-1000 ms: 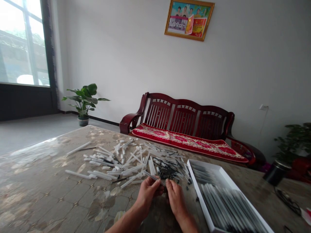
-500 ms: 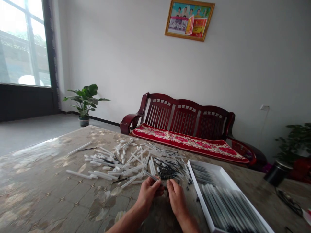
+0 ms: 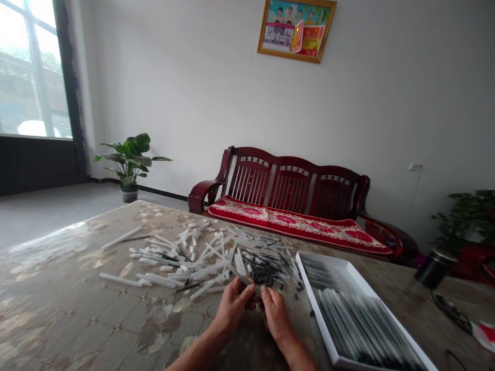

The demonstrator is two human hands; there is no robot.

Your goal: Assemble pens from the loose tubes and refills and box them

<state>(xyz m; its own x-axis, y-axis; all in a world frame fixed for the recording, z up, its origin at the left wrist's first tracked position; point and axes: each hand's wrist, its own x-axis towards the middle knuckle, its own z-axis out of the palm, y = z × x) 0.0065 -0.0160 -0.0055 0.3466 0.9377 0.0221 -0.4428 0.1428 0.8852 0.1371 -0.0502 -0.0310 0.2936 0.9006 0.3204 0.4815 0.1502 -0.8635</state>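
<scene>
Okay, one pen barrel (image 3: 239, 276) pinched in left hand (image 3: 236, 300), over the table (image 3: 88, 309).
Right hand (image 3: 277, 313) just beside, fingers together, contents can't tell; one pile of pen parts (image 3: 211, 269) beyond, uncountable; one white box (image 3: 358, 283), two pen groups (image 3: 361, 327); one bench (image 3: 335, 198).

Held barrel (image 3: 240, 276): smooth plastic. Loose tubes (image 3: 118, 280): translucent plastic, frosted in look. Small black pieces (image 3: 266, 269): apparently plastic; finish too small to judge. Box (image 3: 321, 315): white, smooth, matt, resembling card. Tabletop (image 3: 50, 330): patterned covering, smooth, glossy toward the window side. Bench (image 3: 253, 175): dark red wood, lacquered sheen. Seat cover (image 3: 286, 218): woven-looking cloth, matt. Wall (image 3: 185, 77): smooth, matt.
</scene>
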